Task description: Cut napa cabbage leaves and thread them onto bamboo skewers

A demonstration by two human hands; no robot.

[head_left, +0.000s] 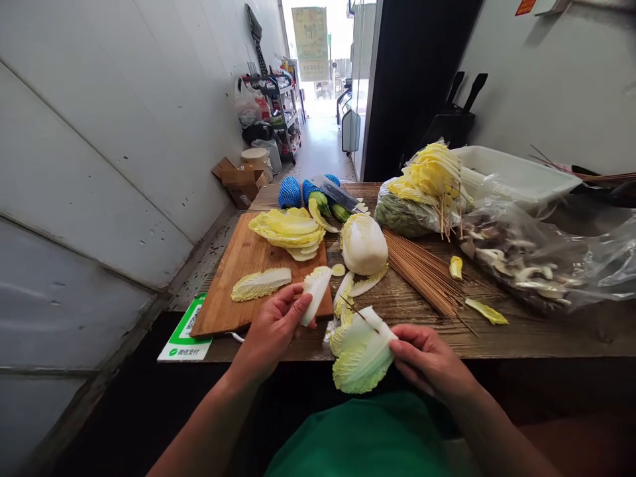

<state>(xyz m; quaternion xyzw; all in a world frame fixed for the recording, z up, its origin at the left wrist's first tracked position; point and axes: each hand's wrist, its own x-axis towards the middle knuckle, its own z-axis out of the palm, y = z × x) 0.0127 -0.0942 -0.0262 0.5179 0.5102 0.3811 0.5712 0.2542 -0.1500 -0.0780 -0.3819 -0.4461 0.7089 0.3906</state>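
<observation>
My left hand [281,321] pinches a pale napa cabbage leaf piece [317,293] over the near right corner of the wooden cutting board [226,278]. In front of the table edge, my right hand [427,358] is closed on a thin wooden skewer [358,313] that runs through a wider, yellow-green cabbage leaf [365,354]. The fingers hide the skewer's near end. A single leaf [262,284] lies on the board, behind it a pile of yellow leaves [291,228]. Right of the board stands the trimmed cabbage head [365,244], with loose leaves at its base.
Bare skewers [422,268] lie fanned on the table. Behind them, skewered cabbage leaves [430,175] rest on a bagged green vegetable [412,215]. At right are a bag of mushrooms [531,265] and a white bin [517,172]. A knife [340,194] lies across netted vegetables at the back.
</observation>
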